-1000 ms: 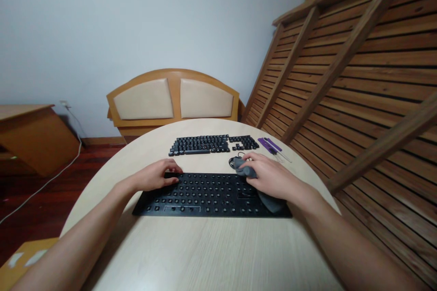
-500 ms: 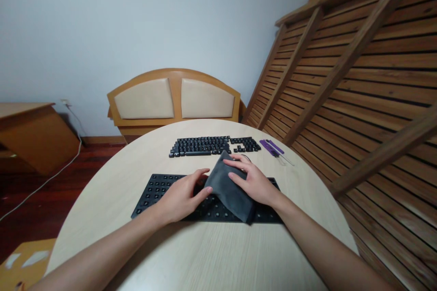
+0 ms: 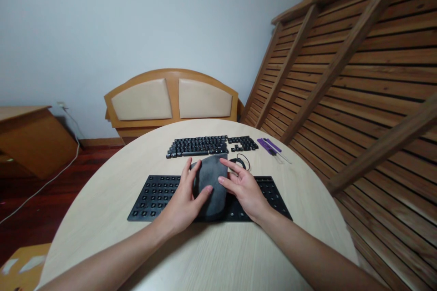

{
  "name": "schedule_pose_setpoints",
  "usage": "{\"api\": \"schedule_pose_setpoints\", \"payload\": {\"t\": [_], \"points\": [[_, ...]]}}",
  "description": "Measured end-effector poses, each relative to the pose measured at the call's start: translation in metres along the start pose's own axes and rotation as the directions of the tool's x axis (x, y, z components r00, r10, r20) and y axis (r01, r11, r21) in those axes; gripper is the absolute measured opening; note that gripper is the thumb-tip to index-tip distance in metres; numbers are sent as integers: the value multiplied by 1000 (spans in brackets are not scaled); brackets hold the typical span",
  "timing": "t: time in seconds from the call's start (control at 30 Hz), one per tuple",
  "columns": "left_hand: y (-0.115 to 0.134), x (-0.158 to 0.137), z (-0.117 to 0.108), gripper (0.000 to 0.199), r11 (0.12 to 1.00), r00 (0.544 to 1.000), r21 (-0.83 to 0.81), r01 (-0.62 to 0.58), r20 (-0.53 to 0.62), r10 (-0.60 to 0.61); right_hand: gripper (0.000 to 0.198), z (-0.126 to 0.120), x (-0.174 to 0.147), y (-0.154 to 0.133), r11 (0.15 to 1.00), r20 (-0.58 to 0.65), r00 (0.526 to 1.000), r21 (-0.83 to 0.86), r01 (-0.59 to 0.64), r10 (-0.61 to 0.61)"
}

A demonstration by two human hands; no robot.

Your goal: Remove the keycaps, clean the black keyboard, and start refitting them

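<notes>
A dark grey cloth (image 3: pixel 212 177) is held up between my two hands, above a black keyboard base (image 3: pixel 150 195) whose keycaps are off. My left hand (image 3: pixel 184 200) grips the cloth's left side, its thumb on the near face and fingers toward the left edge. On the right side, my right hand (image 3: pixel 244 188) pinches the cloth's edge with thumb and fingers. The cloth and both hands hide the middle of the keyboard base. Behind it, the removed black keycaps (image 3: pixel 198 145) lie in rows in keyboard order.
A coiled black cable (image 3: pixel 243 161) lies behind the keyboard base. Purple-handled tools (image 3: pixel 269 146) rest at the back right of the round table (image 3: pixel 102 182). Beyond the table stand a headboard (image 3: pixel 174 100) and, to the right, a leaning slatted wooden frame (image 3: pixel 341 77).
The cloth has moved left and been turned more upright. My left hand has come onto its left side, and my right hand has shifted left to its right edge. The coiled cable now shows.
</notes>
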State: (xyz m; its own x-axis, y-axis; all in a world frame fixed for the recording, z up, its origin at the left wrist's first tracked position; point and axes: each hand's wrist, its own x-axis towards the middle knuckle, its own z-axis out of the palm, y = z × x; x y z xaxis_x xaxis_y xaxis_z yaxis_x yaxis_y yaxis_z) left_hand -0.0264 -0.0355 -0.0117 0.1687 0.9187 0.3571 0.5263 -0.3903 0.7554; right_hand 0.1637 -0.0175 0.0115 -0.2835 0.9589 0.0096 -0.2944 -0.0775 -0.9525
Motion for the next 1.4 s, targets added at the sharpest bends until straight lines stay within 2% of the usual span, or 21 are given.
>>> {"api": "schedule_pose_setpoints", "payload": {"t": [0.07, 0.13, 0.2, 0.3, 0.37, 0.43, 0.53, 0.63, 0.7, 0.77, 0.83, 0.9, 1.0, 1.07, 1.13, 1.2, 1.3, 1.33, 1.4], "points": [[3, -5, 3, 77, 1000, 999, 4, -2, 42, 2, 66, 4, -2, 4, 1000, 35, 999, -12, -28, 28], [5, -8, 3, 83, 1000, 998, 5, -27, 59, 27, 56, 7, -4, 8, 998, 57, 998, -56, -38, 41], [6, -7, 1, 81, 998, 995, 0, -67, 77, 66, 52, 7, -4, 11, 995, 39, 999, -100, 10, -6], [8, -2, -5, 74, 991, 986, -4, -137, 92, 137, 61, 2, 0, 10, 985, 16, 993, -125, 119, -118], [9, 2, -9, 69, 983, 981, -15, -181, 71, 181, 66, -4, 3, 7, 975, 43, 988, -160, 152, -147], [10, 6, -14, 62, 977, 977, -30, -210, 28, 211, 58, -10, 5, 2, 952, 60, 987, -262, 158, -148], [10, 12, -23, 49, 976, 976, -44, -214, -50, 211, 38, -12, 4, -3, 904, 74, 995, -419, 89, -64], [9, 17, -31, 43, 978, 971, -12, -210, -120, 208, 40, -8, -1, -7, 888, 147, 983, -459, -30, 109], [8, 18, -32, 43, 978, 971, 53, -201, -122, 206, 44, -6, -5, -8, 856, 192, 966, -514, -53, 175], [6, 16, -30, 42, 974, 979, 138, -182, -68, 192, 46, -6, -7, -8, 757, 202, 966, -653, 9, 163], [5, 11, -24, 43, 959, 986, 229, -165, 21, 165, 48, -8, -8, -7, 596, 200, 975, -796, 102, 99], [4, 3, -16, 59, 936, 985, 310, -164, 105, 137, 49, -11, -7, -6, 495, 197, 979, -856, 147, 50], [4, -7, -7, 81, 906, 973, 377, -191, 193, 125, 43, -15, -8, -6, 533, 170, 979, -842, 86, 112], [5, -11, -4, 84, 890, 964, 406, -207, 238, 116, 41, -15, -9, -8, 570, 164, 956, -822, -5, 244], [7, -13, -2, 85, 875, 954, 434, -215, 284, 94, 41, -16, -12, -12, 548, 170, 929, -836, -41, 329], [10, -15, -2, 88, 861, 943, 458, -219, 325, 68, 42, -17, -12, -17, 455, 170, 947, -890, 30, 271], [14, -19, 1, 93, 847, 931, 477, -235, 362, 54, 43, -22, -8, -23, 255, 157, 986, -957, 139, 52], [15, -21, 2, 92, 843, 929, 479, -244, 365, 61, 42, -25, -6, -24, 221, 153, 988, -964, 148, 5], [15, -26, 6, 87, 837, 929, 479, -266, 360, 89, 35, -32, -1, -26, 211, 170, 983, -961, 180, -63]]}}
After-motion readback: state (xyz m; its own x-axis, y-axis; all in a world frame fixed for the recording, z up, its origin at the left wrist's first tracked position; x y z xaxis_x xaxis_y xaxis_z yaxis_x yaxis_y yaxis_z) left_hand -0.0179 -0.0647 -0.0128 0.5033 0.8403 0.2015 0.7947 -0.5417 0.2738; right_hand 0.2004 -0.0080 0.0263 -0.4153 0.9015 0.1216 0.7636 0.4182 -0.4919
